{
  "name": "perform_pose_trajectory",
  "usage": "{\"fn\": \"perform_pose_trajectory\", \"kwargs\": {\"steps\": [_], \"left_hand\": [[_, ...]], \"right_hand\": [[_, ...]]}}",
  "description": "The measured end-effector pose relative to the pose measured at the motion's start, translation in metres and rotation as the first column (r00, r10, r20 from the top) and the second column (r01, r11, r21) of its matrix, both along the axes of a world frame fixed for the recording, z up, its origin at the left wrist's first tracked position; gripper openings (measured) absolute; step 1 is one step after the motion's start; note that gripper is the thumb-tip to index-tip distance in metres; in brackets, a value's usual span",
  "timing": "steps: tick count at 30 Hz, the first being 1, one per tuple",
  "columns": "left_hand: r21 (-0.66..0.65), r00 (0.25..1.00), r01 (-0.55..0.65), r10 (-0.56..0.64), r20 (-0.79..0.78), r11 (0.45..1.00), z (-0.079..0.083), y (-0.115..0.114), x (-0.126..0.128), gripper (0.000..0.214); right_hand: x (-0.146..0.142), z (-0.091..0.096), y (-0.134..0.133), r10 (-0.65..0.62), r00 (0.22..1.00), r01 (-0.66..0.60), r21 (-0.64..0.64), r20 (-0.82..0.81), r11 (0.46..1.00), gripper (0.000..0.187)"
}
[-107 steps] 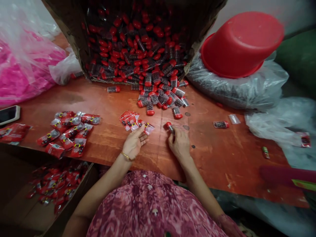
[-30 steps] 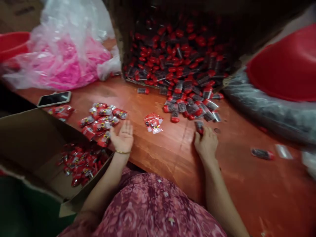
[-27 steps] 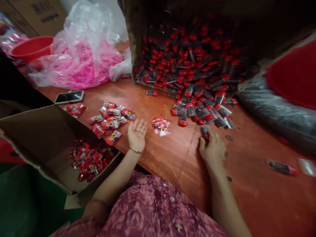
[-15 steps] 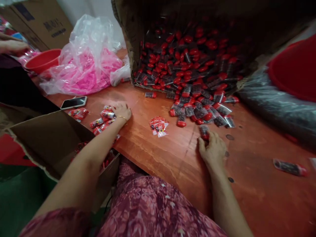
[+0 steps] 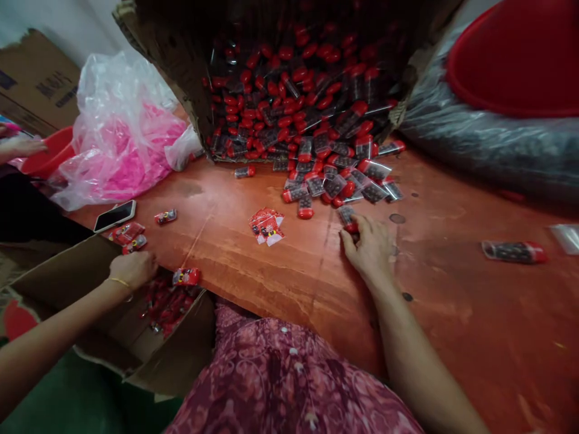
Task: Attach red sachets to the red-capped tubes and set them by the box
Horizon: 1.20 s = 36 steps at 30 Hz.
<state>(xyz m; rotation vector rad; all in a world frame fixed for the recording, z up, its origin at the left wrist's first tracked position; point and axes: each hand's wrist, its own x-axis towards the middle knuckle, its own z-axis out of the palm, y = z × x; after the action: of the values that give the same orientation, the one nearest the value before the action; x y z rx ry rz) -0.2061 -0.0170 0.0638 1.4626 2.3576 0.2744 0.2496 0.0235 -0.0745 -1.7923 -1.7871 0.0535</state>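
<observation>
My left hand [image 5: 131, 268] hangs at the table's near-left edge above an open cardboard box [image 5: 67, 271]; its fingers are curled, and I cannot see what is under them. Red sealed packets [image 5: 165, 304] lie inside that box, and one packet [image 5: 186, 276] sits right on the table edge beside the hand. My right hand [image 5: 368, 247] rests on the red-brown table [image 5: 452, 313], pinching a small red-capped vial [image 5: 348, 220]. A little stack of red packets [image 5: 266, 224] lies between my hands. A pile of red-capped vials [image 5: 335, 178] spills from a tipped carton [image 5: 154, 54].
A phone [image 5: 114, 215] and a few packets [image 5: 129, 232] lie at the left. A pink-filled plastic bag [image 5: 122, 150] stands behind them. A red basin [image 5: 520, 60] sits on a grey plastic sack [image 5: 474, 144] at the right. One vial [image 5: 513, 251] lies alone. Another person's hand [image 5: 18, 146] shows far left.
My left hand has swept the heap of packets off the table's left edge into the box and now hangs over that edge. My right hand has kept hold of the vial.
</observation>
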Motion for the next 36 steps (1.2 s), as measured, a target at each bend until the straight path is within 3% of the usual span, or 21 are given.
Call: {"fn": "perform_pose_trajectory", "kwargs": {"steps": [2,3,5,7,10,14,17,21,27,30,32,34,36], "left_hand": [[-0.077,0.948,0.144,-0.16,-0.276,0.987,-0.003,0.015,0.041,0.03],[-0.062,0.923,0.237,-0.245,-0.298,0.97,-0.009,0.023,0.064,0.029],[0.093,0.871,0.465,-0.436,-0.226,0.88,-0.027,0.039,0.112,0.035],[0.214,0.799,0.601,-0.577,-0.17,0.77,-0.049,0.051,0.152,0.037],[0.201,0.773,0.634,-0.615,-0.156,0.746,-0.079,0.062,0.183,0.032],[0.19,0.836,0.547,-0.522,-0.168,0.815,-0.098,0.071,0.186,0.03],[0.228,0.903,0.429,-0.41,-0.127,0.874,-0.101,0.076,0.185,0.031],[0.297,0.949,0.313,-0.307,-0.07,0.902,-0.104,0.078,0.191,0.03],[0.391,0.951,0.278,-0.308,0.014,0.877,-0.106,0.08,0.19,0.021],[0.481,0.959,0.219,-0.278,0.052,0.849,-0.098,0.077,0.188,0.022],[0.537,0.96,0.193,-0.27,0.069,0.821,-0.088,0.071,0.192,0.022],[0.575,0.949,0.205,-0.305,0.081,0.792,-0.078,0.062,0.199,0.021],[0.599,0.927,0.235,-0.361,0.098,0.765,-0.068,0.053,0.208,0.02]], "right_hand": [[-0.001,0.0,0.0,-0.003,1.0,0.003,0.0,-0.004,1.0,0.038],[-0.001,0.0,0.0,-0.003,1.0,0.003,0.001,-0.006,1.0,0.037],[0.0,0.0,0.0,0.004,1.0,-0.004,0.007,-0.01,1.0,0.037],[0.0,0.0,0.0,0.008,1.0,-0.008,0.014,-0.017,1.0,0.037],[0.001,-0.001,0.0,0.019,0.999,-0.019,0.024,-0.031,1.0,0.037],[0.001,-0.001,-0.001,0.025,0.999,-0.023,0.024,-0.046,0.999,0.036],[0.0,0.0,-0.001,0.02,0.999,-0.019,0.016,-0.042,1.0,0.036],[0.0,-0.002,0.0,0.018,0.999,-0.017,0.02,-0.033,1.0,0.036],[0.003,-0.003,0.001,0.005,0.999,-0.003,0.051,-0.035,0.999,0.036],[-0.003,0.01,-0.005,-0.066,0.994,0.077,0.112,-0.092,0.991,0.035],[-0.018,0.024,-0.011,-0.031,0.971,0.061,0.122,-0.237,0.991,0.032],[-0.042,0.039,-0.017,0.077,0.859,-0.047,0.072,-0.506,0.996,0.029],[-0.07,0.05,-0.019,0.106,0.574,-0.227,-0.033,-0.812,0.973,0.028]]}}
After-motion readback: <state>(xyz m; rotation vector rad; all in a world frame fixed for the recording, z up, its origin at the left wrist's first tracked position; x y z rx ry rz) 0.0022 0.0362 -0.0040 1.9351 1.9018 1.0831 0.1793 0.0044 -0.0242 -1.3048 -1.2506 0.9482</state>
